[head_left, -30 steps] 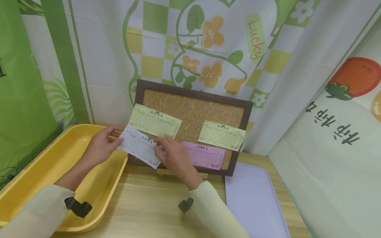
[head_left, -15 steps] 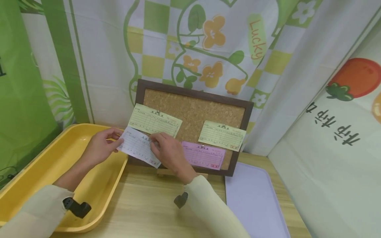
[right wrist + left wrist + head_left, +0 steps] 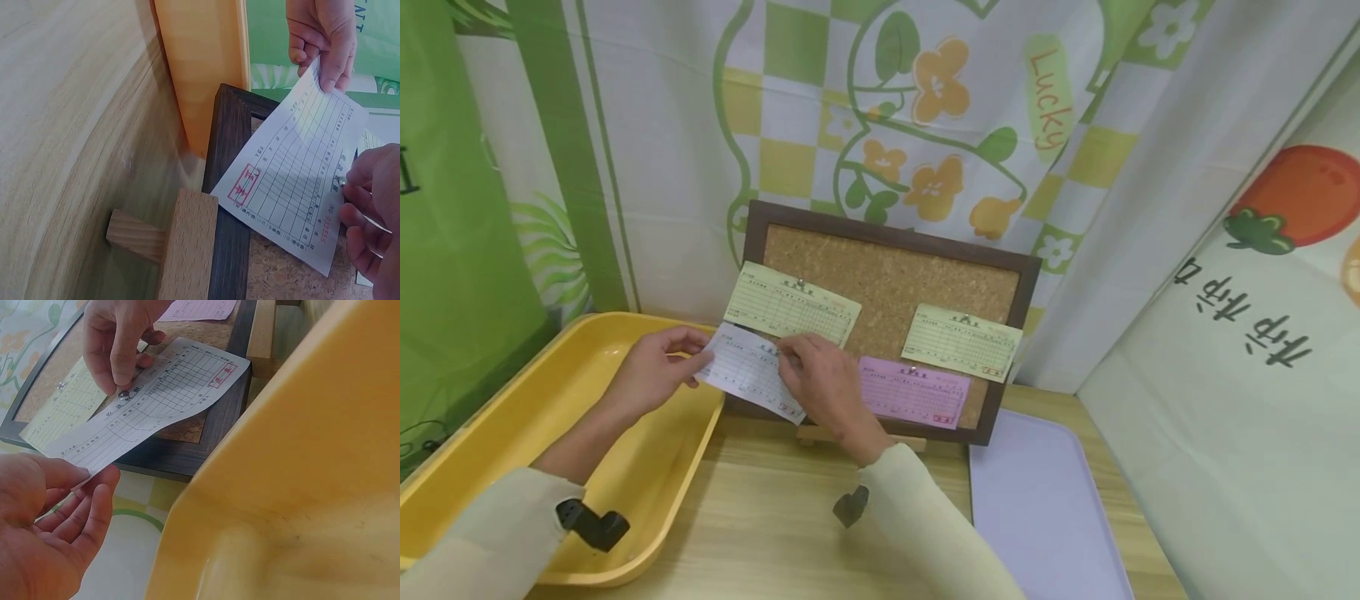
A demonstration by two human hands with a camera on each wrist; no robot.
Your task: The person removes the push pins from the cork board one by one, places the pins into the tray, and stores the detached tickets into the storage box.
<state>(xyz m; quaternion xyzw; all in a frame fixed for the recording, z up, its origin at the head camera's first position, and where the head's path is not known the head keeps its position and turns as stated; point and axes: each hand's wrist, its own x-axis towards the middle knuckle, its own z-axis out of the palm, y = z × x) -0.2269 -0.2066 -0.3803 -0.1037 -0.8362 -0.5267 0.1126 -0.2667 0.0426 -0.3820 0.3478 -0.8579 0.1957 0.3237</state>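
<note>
We noted left hand [image 3: 653,367] pinching white oblong paper slip [image 3: 747,373], likely steadying it, right hand [image 3: 827,385] pinching silvery round metal pin [image 3: 124,395].

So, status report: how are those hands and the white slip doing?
Left hand pinching left end of white slip. Right hand at the pin near its top edge. Slip over lower left of corkboard; nothing obviously blocking.

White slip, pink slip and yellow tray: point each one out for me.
White slip [image 3: 297,169]: right wrist view, middle of its printed face.
Pink slip [image 3: 916,394]: head view, middle of its printed face.
Yellow tray [image 3: 640,467]: head view, bare inner surface.
</note>
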